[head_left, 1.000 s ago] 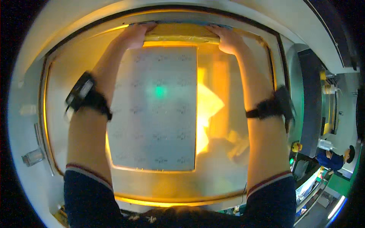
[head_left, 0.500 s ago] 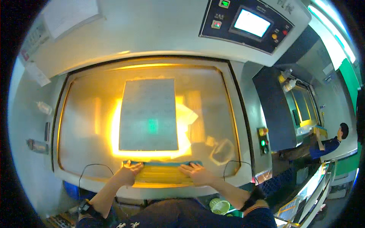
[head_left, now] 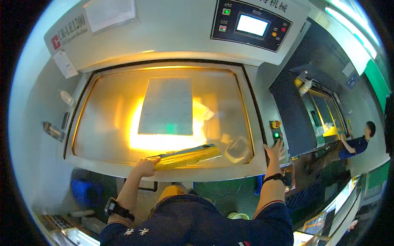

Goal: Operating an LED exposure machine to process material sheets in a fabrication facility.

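My left hand (head_left: 147, 167) is closed on the left end of a glossy yellow film sheet (head_left: 191, 159), which has a blue-grey top edge. The film is tilted, right end farther away, over the front part of a shiny metal bed (head_left: 102, 110). Behind it a grey rectangular sheet (head_left: 166, 102) lies flat on the bed, with bright yellow light around it. Off to the right, my right hand (head_left: 276, 151) is empty with fingers spread, just below a lit green button (head_left: 277, 135) and a red and yellow knob (head_left: 275, 124) on the machine's side.
A control panel (head_left: 252, 25) with a bright screen is on the machine's upper housing. Small bottles (head_left: 66, 97) stand on the left side. A co-worker (head_left: 357, 143) stands at a similar machine (head_left: 305, 110) on the right. A pale green bin (head_left: 238, 215) is on the floor.
My right hand has left the film and moved right to the button area. The film, flat along the front edge before, is now lifted and tilted in my left hand. The view has shifted.
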The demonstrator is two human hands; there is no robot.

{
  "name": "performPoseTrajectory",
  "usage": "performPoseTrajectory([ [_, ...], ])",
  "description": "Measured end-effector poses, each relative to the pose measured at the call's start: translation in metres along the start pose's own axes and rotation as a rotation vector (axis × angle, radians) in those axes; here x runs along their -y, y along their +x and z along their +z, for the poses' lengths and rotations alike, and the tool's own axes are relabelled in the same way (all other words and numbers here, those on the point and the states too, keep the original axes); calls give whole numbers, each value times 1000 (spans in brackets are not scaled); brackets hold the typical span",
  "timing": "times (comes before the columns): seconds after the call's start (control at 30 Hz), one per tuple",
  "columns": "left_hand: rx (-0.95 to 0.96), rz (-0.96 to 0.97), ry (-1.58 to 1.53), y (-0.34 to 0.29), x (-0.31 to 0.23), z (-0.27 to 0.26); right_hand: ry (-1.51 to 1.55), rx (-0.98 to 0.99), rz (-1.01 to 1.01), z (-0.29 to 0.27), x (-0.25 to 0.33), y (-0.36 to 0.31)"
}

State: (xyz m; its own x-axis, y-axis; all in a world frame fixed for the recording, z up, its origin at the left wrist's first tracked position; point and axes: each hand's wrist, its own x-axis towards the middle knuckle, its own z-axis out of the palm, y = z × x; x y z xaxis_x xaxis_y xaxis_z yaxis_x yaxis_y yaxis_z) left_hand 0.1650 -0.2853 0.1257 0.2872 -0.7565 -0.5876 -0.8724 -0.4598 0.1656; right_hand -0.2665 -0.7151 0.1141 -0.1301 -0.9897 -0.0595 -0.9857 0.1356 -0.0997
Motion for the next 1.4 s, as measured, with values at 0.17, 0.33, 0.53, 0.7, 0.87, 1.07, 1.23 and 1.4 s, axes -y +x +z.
performPoseTrajectory([
  [0.17, 23, -60, 58, -13, 8, 20, -4, -104, 9, 33, -23, 19],
  [0.33, -134, -1, 124, -26, 40, 15, 19, -98, 12, 12, -9, 15],
  [0.53, -195, 80, 200, 31, 91, -15, -14, -119, 15, 39, -21, 34],
  [0.7, -129, 88, 60, 126, 125, -100, -64, -175, -13, 48, -28, 36],
  [0.87, -131, 71, 49, 272, 167, -190, -63, -157, 16, 65, -40, 44],
  [1.07, -423, 167, 22, 459, 212, -306, 55, -332, -202, 78, -53, 64],
  [1.23, -542, 277, 117, 527, 217, -334, 32, -390, -265, 77, -61, 77],
  [1.4, -599, 151, 171, 466, 255, -283, 206, -334, -226, 103, -41, 81],
])
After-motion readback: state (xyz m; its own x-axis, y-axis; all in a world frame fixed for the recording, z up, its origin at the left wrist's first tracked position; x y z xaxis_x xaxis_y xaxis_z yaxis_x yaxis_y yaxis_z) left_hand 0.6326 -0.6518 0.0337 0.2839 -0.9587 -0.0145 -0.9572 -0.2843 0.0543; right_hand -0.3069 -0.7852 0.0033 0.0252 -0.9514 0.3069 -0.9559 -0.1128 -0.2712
